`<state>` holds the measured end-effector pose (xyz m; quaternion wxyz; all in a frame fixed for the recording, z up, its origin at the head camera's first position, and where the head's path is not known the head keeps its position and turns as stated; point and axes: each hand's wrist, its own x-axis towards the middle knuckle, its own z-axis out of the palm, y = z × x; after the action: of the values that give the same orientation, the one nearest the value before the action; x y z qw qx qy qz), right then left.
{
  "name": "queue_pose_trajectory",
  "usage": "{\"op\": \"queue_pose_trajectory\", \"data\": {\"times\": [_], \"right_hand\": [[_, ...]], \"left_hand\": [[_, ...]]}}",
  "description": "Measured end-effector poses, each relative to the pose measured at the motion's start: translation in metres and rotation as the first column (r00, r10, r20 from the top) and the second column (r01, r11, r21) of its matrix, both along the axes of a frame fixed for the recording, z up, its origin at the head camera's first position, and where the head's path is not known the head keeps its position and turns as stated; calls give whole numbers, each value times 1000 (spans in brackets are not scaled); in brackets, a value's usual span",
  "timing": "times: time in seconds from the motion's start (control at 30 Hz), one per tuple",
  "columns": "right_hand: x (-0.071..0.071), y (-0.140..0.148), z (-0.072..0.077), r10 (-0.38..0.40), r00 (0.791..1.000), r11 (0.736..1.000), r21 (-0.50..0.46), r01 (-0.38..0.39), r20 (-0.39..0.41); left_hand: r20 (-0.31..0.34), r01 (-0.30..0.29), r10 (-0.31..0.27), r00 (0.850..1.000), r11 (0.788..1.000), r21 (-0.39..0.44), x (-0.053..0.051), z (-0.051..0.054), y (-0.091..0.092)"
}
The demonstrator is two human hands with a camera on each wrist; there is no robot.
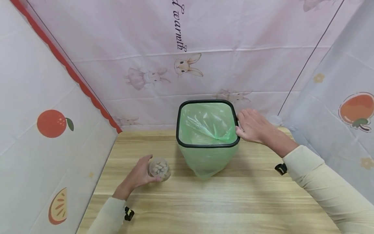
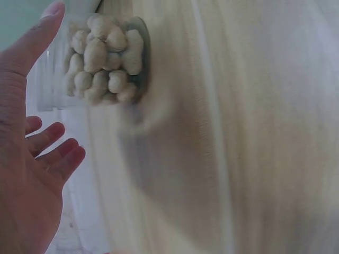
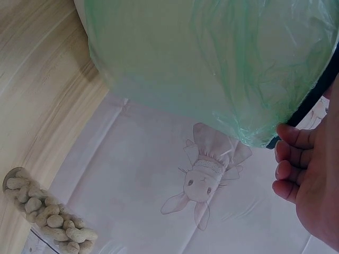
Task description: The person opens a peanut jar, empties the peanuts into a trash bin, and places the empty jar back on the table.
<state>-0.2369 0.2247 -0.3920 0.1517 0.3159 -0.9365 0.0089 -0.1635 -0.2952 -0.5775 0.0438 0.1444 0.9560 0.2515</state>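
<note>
A clear jar of peanuts (image 1: pixel 160 169) stands on the table at the left front. My left hand (image 1: pixel 140 175) is around its near-left side, thumb and fingers spread. In the left wrist view the fingers (image 2: pixel 63 153) are apart from the jar, while the thumb overlaps its clear upper part. Right of the jar is a trash bin with a black rim (image 1: pixel 208 146), lined with a green plastic bag (image 1: pixel 208 162) folded over the outside. My right hand (image 1: pixel 254 125) grips the rim's right side; the fingertips (image 3: pixel 288 135) show at the bag's edge in the right wrist view.
A second clear jar of peanuts (image 3: pixel 50 214) shows in the right wrist view; in the head view it is mostly behind the right arm. The wooden table (image 1: pixel 228 198) is bounded by printed cloth walls (image 1: pixel 140 39) at the back and both sides.
</note>
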Motion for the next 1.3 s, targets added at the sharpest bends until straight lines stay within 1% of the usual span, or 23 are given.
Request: {"op": "queue_pose_trajectory", "data": {"times": [0.1, 0.2, 0.3, 0.43, 0.53, 0.6, 0.7, 0.8, 1.03, 1.17, 1.3], "right_hand": [[0, 0, -1, 2, 1000, 1000, -6, -2, -4], [0, 0, -1, 9, 1000, 1000, -13, -9, -16], [-1, 0, -2, 15, 999, 1000, -14, -16, -33], [-2, 0, -4, 21, 999, 1000, -15, -22, -46], [-3, -1, -5, 20, 999, 1000, -14, -20, -43], [-4, -1, -5, 16, 999, 1000, -11, -17, -40], [-4, -1, -5, 12, 999, 1000, -12, -13, -29], [-4, -1, -5, 9, 1000, 1000, -11, -10, -22], [-2, 0, -4, 8, 1000, 1000, -10, -8, -14], [-2, 0, -4, 6, 1000, 1000, -14, -7, -15], [-2, 0, -4, 7, 1000, 1000, -15, -8, -22]], "left_hand": [[26, -34, 34, 999, 999, 11, 3, -7, -1], [37, -52, 51, 998, 999, 15, 5, -14, -2], [55, -68, 65, 996, 997, 47, 8, -20, -2], [98, -93, 81, 992, 988, 124, 10, -25, -1], [139, -98, 71, 988, 976, 197, 11, -27, 1], [150, -91, 56, 987, 968, 233, 11, -29, 1], [173, -98, 51, 984, 955, 280, 11, -31, 2], [166, -110, 64, 984, 952, 285, 11, -35, 2], [162, -119, 63, 985, 924, 363, 6, -40, 9], [173, -160, 102, 980, 916, 368, 5, -44, 12], [191, -188, 122, 974, 907, 377, 6, -46, 14]]}}
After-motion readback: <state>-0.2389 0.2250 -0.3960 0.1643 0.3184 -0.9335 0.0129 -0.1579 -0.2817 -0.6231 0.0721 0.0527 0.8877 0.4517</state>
